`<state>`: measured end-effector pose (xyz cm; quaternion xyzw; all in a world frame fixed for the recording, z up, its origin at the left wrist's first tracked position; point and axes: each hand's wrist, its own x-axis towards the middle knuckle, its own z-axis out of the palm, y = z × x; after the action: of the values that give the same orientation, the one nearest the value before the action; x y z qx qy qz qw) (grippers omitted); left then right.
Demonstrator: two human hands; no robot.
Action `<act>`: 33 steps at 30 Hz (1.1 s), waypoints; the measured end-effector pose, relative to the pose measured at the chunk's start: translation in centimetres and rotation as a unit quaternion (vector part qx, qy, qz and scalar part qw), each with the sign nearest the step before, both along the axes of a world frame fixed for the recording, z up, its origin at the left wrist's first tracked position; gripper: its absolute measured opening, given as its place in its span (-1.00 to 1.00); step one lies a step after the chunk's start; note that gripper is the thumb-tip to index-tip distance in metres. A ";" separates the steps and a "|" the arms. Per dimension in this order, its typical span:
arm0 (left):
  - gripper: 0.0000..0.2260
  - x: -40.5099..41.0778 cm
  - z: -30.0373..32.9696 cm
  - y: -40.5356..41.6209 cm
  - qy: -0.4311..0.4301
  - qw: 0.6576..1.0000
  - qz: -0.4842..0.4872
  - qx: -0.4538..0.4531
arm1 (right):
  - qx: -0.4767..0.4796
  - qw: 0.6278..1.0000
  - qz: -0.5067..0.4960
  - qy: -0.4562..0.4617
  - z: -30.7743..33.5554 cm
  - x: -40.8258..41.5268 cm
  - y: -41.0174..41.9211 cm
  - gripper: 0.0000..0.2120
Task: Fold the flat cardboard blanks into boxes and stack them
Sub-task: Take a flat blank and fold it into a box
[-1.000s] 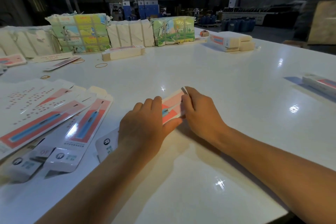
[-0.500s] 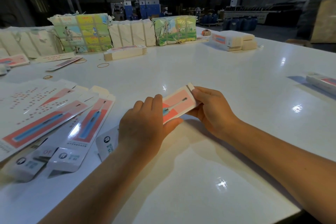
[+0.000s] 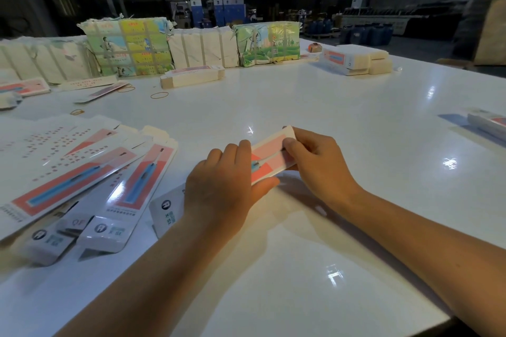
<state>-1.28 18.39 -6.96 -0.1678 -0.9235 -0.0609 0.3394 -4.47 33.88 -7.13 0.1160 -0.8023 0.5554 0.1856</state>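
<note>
A glossy white table (ceiling lights glint off it) stands in a dim warehouse. Near its front edge, the left hand and right hand pinch a pink box at opposite ends. Flat blanks fan toward the left edge; wrapped bundles line the far edge.

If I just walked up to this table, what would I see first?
First you'd see two bare hands, the left hand and the right hand, holding a long pink-and-white cardboard box in the middle of the shiny white table. On the left lies a spread of flat pink-and-white cardboard blanks printed with a blue toothbrush. At the far edge stand colourful wrapped paper bundles.
</note>
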 end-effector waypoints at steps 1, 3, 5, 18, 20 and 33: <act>-0.38 0.0 0.0 0.0 0.002 1.000 0.000 0.002 | 0.018 1.000 -0.008 0.017 0.0 0.1 0.0 -0.74; -0.39 0.2 0.0 0.1 0.010 1.000 -0.002 0.005 | 0.044 0.998 -0.020 0.039 0.0 0.2 -0.1 -0.74; -0.39 0.3 0.1 0.3 0.018 1.000 -0.008 0.011 | 0.055 0.997 -0.024 0.050 0.1 0.4 0.1 -0.74; -0.38 1.2 0.2 0.4 0.033 0.999 -0.004 -0.001 | 0.172 0.981 0.000 0.089 0.5 1.0 0.6 -0.73; -0.38 1.1 0.2 0.3 0.036 0.999 0.004 -0.003 | 0.158 0.985 0.012 0.073 0.6 1.1 0.4 -0.75; -0.37 0.4 0.5 -0.3 -0.012 0.998 0.053 0.015 | 0.019 0.999 -0.032 0.036 -0.1 0.4 0.1 -0.85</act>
<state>-0.85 18.14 -6.46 -0.1129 -0.9342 -0.0590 0.3332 -4.12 33.96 -7.21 0.1141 -0.8090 0.5289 0.2296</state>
